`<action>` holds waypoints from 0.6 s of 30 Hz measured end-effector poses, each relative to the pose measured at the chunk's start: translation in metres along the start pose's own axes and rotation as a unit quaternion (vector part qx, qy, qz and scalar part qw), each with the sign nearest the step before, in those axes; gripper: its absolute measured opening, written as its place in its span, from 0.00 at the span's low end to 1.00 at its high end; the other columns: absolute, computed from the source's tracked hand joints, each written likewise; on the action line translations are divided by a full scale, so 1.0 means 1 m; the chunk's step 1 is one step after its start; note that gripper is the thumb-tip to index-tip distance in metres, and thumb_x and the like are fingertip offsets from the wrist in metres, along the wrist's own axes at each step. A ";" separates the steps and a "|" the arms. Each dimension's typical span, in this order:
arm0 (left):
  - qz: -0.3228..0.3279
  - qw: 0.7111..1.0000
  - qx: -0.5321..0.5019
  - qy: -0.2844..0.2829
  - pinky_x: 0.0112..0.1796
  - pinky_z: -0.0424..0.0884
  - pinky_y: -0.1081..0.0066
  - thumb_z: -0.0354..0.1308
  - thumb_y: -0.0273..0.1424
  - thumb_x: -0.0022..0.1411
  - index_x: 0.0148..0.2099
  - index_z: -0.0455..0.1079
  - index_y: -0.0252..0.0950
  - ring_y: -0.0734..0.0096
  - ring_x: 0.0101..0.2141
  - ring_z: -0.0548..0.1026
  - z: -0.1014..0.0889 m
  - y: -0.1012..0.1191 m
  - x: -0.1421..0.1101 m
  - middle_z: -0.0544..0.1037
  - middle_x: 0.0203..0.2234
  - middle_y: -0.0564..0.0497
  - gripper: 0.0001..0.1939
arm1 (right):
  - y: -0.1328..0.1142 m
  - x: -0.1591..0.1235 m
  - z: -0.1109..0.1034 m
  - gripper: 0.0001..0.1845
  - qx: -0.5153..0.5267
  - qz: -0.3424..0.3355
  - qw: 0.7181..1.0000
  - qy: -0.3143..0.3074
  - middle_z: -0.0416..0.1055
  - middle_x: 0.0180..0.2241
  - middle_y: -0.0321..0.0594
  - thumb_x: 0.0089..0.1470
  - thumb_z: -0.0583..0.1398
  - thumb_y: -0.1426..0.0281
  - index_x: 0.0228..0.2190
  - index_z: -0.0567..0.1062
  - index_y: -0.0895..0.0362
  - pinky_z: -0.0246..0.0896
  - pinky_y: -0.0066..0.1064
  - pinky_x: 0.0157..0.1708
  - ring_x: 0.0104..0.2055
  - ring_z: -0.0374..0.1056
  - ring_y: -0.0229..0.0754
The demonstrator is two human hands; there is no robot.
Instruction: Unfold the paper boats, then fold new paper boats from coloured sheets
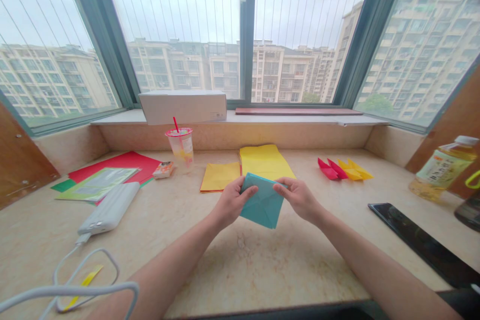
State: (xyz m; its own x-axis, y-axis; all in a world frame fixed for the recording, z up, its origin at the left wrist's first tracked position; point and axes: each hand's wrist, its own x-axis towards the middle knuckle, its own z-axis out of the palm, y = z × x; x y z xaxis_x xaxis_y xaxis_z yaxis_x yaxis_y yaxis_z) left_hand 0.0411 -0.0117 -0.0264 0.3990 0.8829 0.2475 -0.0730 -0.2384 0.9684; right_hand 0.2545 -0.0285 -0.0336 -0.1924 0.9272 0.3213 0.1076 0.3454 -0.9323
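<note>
A folded teal paper is held up just above the beige stone counter. My left hand pinches its upper left edge, thumb on top. My right hand grips the upper right edge, fingers closed on it. Right behind the teal paper lie yellow paper sheets and a smaller orange-yellow folded sheet.
Red and yellow folded paper boats sit at the right. A drink cup with a red straw, red and green sheets, a white power bank with cable, a black phone, a tea bottle and a white box surround them.
</note>
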 end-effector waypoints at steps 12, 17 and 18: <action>0.005 0.994 -0.067 0.082 0.34 0.73 0.69 0.65 0.45 0.55 0.46 0.69 0.33 0.65 0.32 0.76 0.008 0.007 -0.001 0.79 0.32 0.47 0.24 | -0.006 0.001 0.006 0.25 0.079 0.041 0.994 -0.068 0.79 0.36 0.43 0.51 0.65 0.53 0.45 0.77 0.57 0.69 0.36 0.38 0.36 0.74 0.45; -0.012 0.990 -0.106 0.092 0.29 0.72 0.72 0.64 0.45 0.56 0.64 0.53 0.40 0.74 0.22 0.72 0.009 0.010 -0.004 0.75 0.24 0.56 0.39 | -0.005 -0.003 0.012 0.24 0.081 0.058 0.991 -0.089 0.79 0.38 0.45 0.50 0.65 0.52 0.40 0.79 0.58 0.70 0.42 0.43 0.40 0.75 0.48; -0.013 0.991 -0.106 0.082 0.29 0.71 0.72 0.63 0.45 0.57 0.66 0.52 0.41 0.74 0.22 0.71 0.009 0.010 -0.004 0.74 0.24 0.56 0.39 | -0.006 -0.003 0.013 0.24 0.091 0.055 0.991 -0.084 0.80 0.38 0.45 0.49 0.66 0.52 0.41 0.79 0.57 0.69 0.43 0.45 0.40 0.75 0.49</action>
State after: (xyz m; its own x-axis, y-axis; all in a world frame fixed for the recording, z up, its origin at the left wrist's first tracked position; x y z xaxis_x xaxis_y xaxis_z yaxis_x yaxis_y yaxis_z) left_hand 0.0465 -0.0213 -0.0180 0.2514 0.9455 0.2069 -0.2610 -0.1397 0.9552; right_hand 0.2421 -0.0351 -0.0313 -0.3508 0.9154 0.1976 -0.0375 0.1971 -0.9797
